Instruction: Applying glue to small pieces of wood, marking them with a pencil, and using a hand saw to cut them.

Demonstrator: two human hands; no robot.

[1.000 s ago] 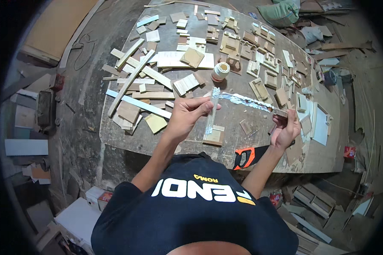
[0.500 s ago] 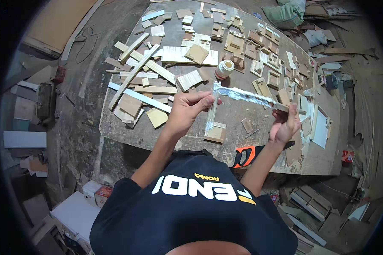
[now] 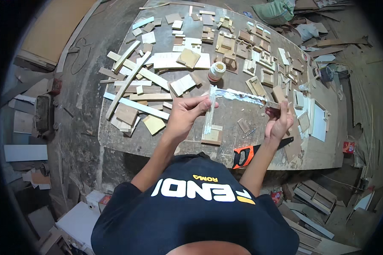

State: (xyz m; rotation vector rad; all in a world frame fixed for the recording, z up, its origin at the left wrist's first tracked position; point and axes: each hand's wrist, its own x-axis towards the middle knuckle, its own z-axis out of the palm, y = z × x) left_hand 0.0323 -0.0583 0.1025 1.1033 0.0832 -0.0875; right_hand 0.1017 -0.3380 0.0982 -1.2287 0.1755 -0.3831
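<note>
My left hand (image 3: 184, 114) pinches a pale wooden strip (image 3: 209, 119) pointing away from me, with white glue along it, over a small block (image 3: 214, 138). My right hand (image 3: 278, 122) grips the near-right end of a second wooden strip (image 3: 239, 95), thickly coated in uneven white glue. This strip's left end meets the top of the first strip; whether they are joined I cannot tell. A round glue tub (image 3: 216, 71) with a pale rim stands just beyond them. An orange-and-black handsaw (image 3: 242, 157) lies at the table's near edge, partly behind my right forearm.
The worktable (image 3: 115, 142) bears several long strips (image 3: 138, 104) and offcuts at the left, small wooden assemblies (image 3: 225, 42) at the back and right, and a white panel (image 3: 318, 123). A dark bucket (image 3: 326, 74) is at the right. Sacks (image 3: 274, 12) and scrap boards lie beyond.
My right hand has risen slightly and shifted a little left, lifting the right end of the coated strip. My left hand keeps its grip in nearly the same place.
</note>
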